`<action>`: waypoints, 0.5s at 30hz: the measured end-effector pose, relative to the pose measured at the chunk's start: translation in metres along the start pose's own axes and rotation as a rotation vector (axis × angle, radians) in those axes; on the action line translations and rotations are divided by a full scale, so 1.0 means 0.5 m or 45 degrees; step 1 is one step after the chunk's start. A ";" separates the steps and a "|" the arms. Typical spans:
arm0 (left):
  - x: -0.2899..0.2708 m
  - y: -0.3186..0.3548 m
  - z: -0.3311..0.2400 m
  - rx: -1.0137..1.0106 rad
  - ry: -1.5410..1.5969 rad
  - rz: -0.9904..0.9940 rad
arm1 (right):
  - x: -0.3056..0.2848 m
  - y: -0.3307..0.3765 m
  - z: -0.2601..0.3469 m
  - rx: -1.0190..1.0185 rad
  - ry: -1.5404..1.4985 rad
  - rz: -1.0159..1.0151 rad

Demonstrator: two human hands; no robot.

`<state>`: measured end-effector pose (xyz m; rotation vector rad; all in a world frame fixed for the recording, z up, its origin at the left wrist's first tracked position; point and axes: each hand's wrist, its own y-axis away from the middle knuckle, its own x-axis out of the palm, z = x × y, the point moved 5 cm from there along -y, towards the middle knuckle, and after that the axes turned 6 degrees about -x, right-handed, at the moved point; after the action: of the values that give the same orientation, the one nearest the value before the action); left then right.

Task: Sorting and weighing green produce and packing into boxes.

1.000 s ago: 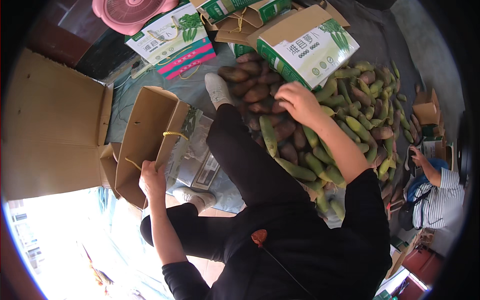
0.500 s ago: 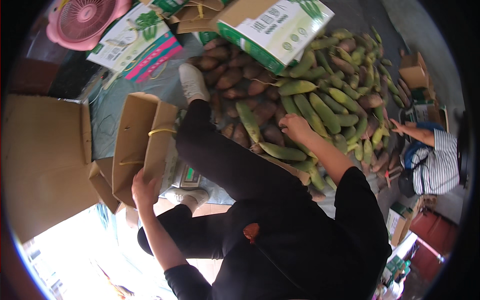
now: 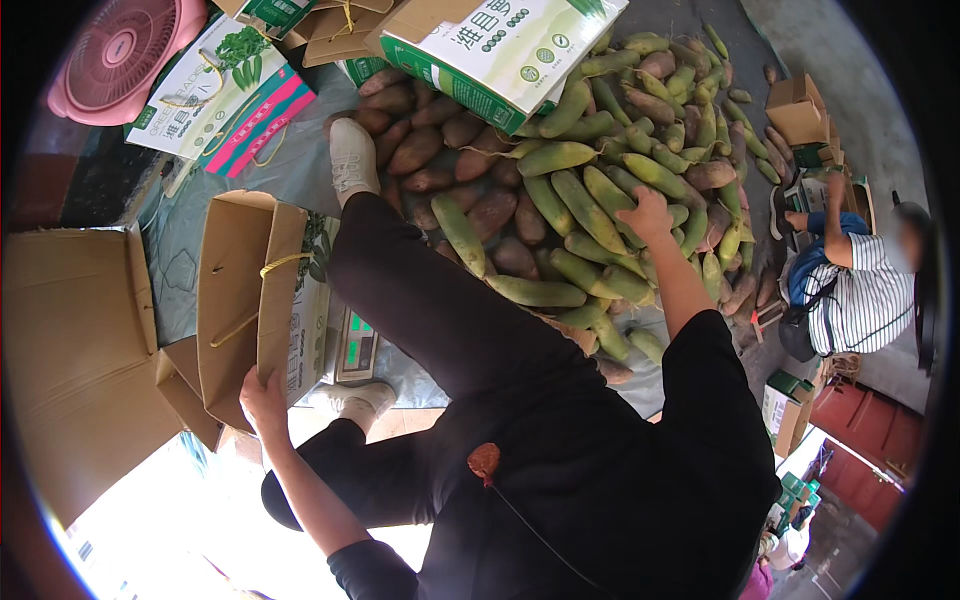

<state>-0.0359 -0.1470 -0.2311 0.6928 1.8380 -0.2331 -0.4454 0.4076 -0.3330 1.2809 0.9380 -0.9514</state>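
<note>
My left hand [image 3: 263, 403] pinches the near rim of a tall open cardboard gift box [image 3: 236, 290] with yellow cord handles. The box's printed side faces a digital scale [image 3: 356, 345], whose lit green display shows beside it. My right hand [image 3: 648, 216] is over a heap of long green radishes [image 3: 590, 210], its fingers apart and touching or just above one of them; the exact contact is hard to see. Reddish-brown, soil-covered roots [image 3: 418, 150] lie at the left part of the heap, beside my shoe.
A white-and-green printed carton [image 3: 500, 50] sits on the far edge of the heap. Far left are a pink plastic basin [image 3: 122, 50] and a flat printed box [image 3: 205, 90]. A large open carton [image 3: 75, 350] stands left. A person in a striped shirt [image 3: 860, 290] is at the right.
My right hand has moved right across the radishes, its fingers spreading. My left hand stays at the box's rim. The view has shifted, and the other person's arm has pulled back from the heap.
</note>
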 end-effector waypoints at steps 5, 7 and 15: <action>0.013 -0.005 0.000 0.040 0.034 -0.001 | 0.062 -0.033 -0.074 0.042 -0.187 0.176; 0.012 -0.002 0.015 0.017 0.022 -0.018 | 0.042 -0.010 -0.026 0.123 -0.062 0.165; 0.009 0.004 -0.013 0.077 -0.031 -0.026 | 0.061 -0.052 -0.104 0.149 -0.619 0.212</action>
<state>-0.0410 -0.1406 -0.2326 0.7102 1.8217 -0.3106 -0.4616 0.4567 -0.3734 1.1297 0.3975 -1.1299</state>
